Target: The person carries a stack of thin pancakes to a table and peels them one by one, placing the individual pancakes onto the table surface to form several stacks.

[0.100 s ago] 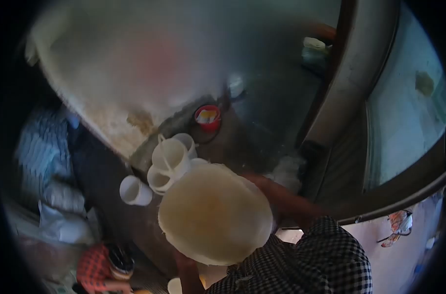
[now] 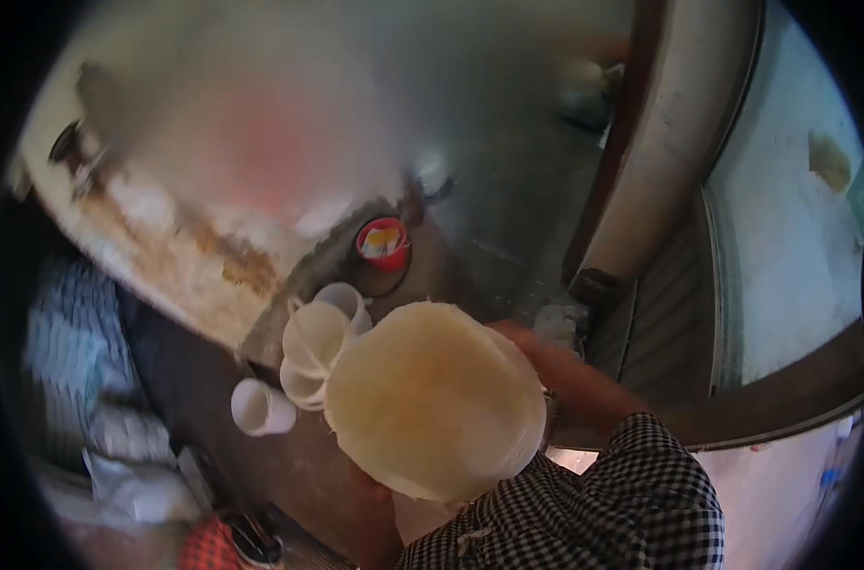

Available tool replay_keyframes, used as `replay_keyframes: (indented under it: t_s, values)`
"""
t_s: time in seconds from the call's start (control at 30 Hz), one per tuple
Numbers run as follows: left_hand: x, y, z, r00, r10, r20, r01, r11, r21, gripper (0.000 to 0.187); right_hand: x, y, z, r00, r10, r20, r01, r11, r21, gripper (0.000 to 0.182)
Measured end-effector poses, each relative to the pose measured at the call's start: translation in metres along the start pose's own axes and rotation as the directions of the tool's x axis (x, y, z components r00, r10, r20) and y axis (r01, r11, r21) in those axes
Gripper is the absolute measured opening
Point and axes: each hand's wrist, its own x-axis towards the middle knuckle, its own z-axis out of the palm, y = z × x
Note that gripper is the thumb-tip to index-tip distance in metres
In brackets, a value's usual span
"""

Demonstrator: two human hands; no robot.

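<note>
A thick stack of thin, round, pale flatbread-like sheets (image 2: pixel 436 404) is held up in front of my chest, its layered edges showing on the right side. My right hand (image 2: pixel 515 339) grips it at the far right edge, with most fingers hidden behind it. My left hand (image 2: pixel 373 486) supports it from below at the near left edge, its fingers hidden under the stack. The checked black-and-white sleeve (image 2: pixel 660 484) of my right arm reaches in from the lower right.
White buckets (image 2: pixel 316 339) stand together on the floor, with a separate white bucket (image 2: pixel 263 408) nearby. Beyond is a red bucket (image 2: pixel 381 244). A person in a red checked shirt (image 2: pixel 207 546) is at lower left, near white sacks (image 2: pixel 147 489). A pillar (image 2: pixel 631 180) rises at right.
The view has shifted, so the buckets sit slightly lower and further left, and the person in red is lower. The stack remains in my hands, slightly right and up in view.
</note>
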Motion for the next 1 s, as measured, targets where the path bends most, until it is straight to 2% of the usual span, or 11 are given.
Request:
replay_keyframes:
  t_s: [0.07,0.2,0.3,0.33,0.43,0.53,0.63,0.7,0.8,0.83,1.0]
  values:
    - [0.088,0.008,0.039,0.990,0.050,0.134,-0.065,0.991,0.113,0.036,0.020,-0.072,-0.040,0.964,0.029,-0.263,-0.026,1.000,0.016,0.039]
    - [0.220,-0.004,0.126,0.962,-0.245,0.120,0.267,0.937,-0.225,0.031,0.043,-0.132,-0.130,0.948,-0.028,-0.319,0.071,0.990,0.125,0.052]
    - [0.322,0.002,0.162,0.942,-0.283,0.178,0.306,0.945,-0.118,0.031,0.055,-0.213,-0.166,0.942,0.001,-0.336,0.096,0.957,0.273,0.045]
    - [0.396,0.027,0.250,0.918,-0.146,0.368,0.229,0.954,-0.192,0.031,0.044,-0.331,-0.214,0.890,-0.258,-0.377,0.350,0.915,0.200,0.044]
    - [0.361,0.006,0.225,0.915,-0.293,0.279,0.316,0.948,-0.043,0.030,0.025,-0.240,-0.206,0.882,-0.121,-0.455,0.283,0.909,0.306,0.042]
    - [0.401,0.039,0.299,0.896,-0.266,0.356,0.282,0.959,0.007,0.030,0.036,-0.297,-0.237,0.798,-0.146,-0.585,0.298,0.939,0.172,0.041]
    - [0.476,0.058,0.324,0.808,-0.434,0.399,0.465,0.885,0.020,0.031,0.057,-0.316,-0.263,0.952,-0.140,-0.273,0.286,0.726,0.626,0.031]
    - [0.545,0.047,0.399,0.785,-0.476,0.395,0.476,0.873,0.107,0.033,0.066,-0.352,-0.303,0.879,-0.107,-0.464,0.396,0.706,0.587,0.029]
    - [0.573,0.009,0.461,0.755,-0.584,0.299,0.539,0.812,0.225,0.032,0.089,-0.317,-0.381,0.829,0.046,-0.558,0.399,0.650,0.646,0.030]
    - [0.616,-0.024,0.441,0.640,-0.677,0.363,0.659,0.727,0.195,0.033,0.091,-0.318,-0.396,0.835,0.025,-0.550,0.429,0.597,0.678,0.030]
    - [0.721,-0.112,0.582,0.593,-0.741,0.317,0.657,0.672,0.343,0.036,0.131,-0.320,-0.531,0.800,-0.142,-0.583,0.584,0.411,0.700,0.029]
